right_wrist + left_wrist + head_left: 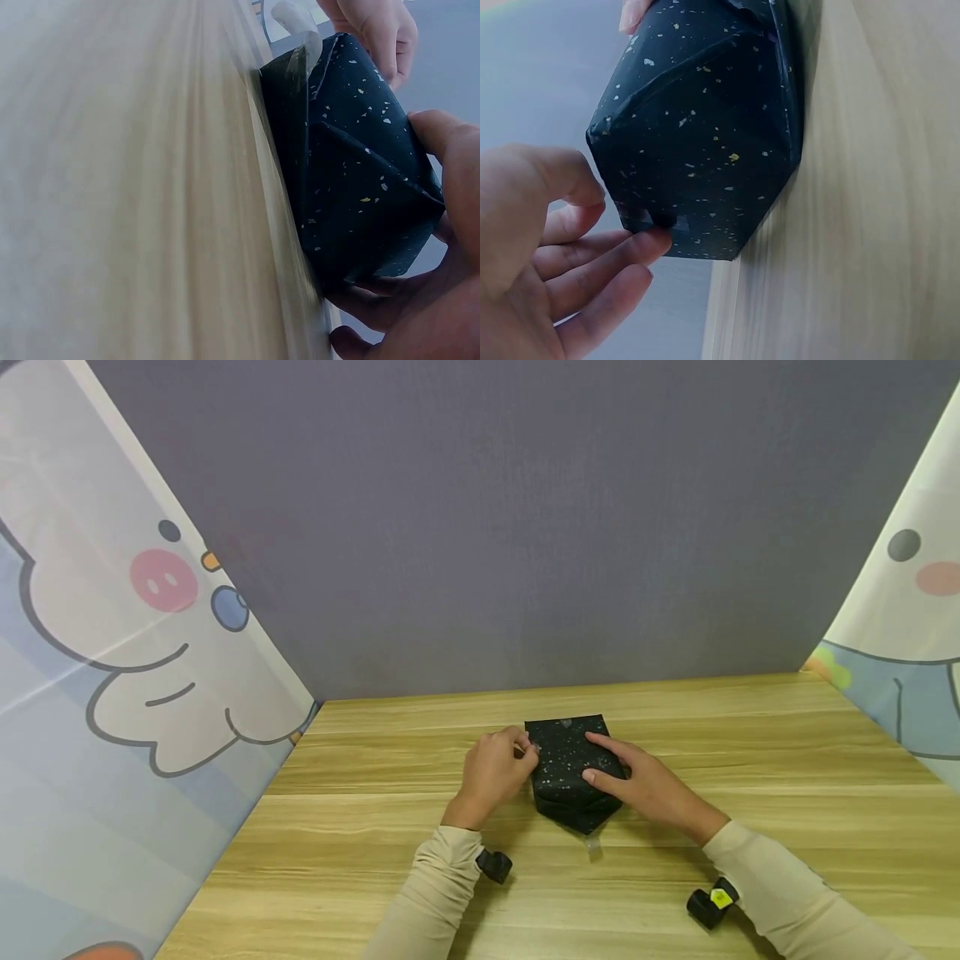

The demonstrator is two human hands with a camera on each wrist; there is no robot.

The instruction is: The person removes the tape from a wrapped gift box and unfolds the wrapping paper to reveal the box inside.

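Observation:
A box wrapped in black speckled paper [573,756] stands on the table, its folded end facing the near side. My left hand [495,768] is at the box's left side; in the left wrist view its fingertips touch that side by a small shiny strip that looks like clear tape [676,223]. From the right, my right hand [652,785] holds the box, thumb and index finger on top. Other fingers [375,300] reach along its side in the right wrist view. A loose clear tape strip [593,848] juts from the near folded end.
The wood-grain table [360,860] runs back to a grey panel [480,527]. Cartoon-printed sheets [112,610] flank both sides. Each sleeve bears a small black wrist camera [495,865].

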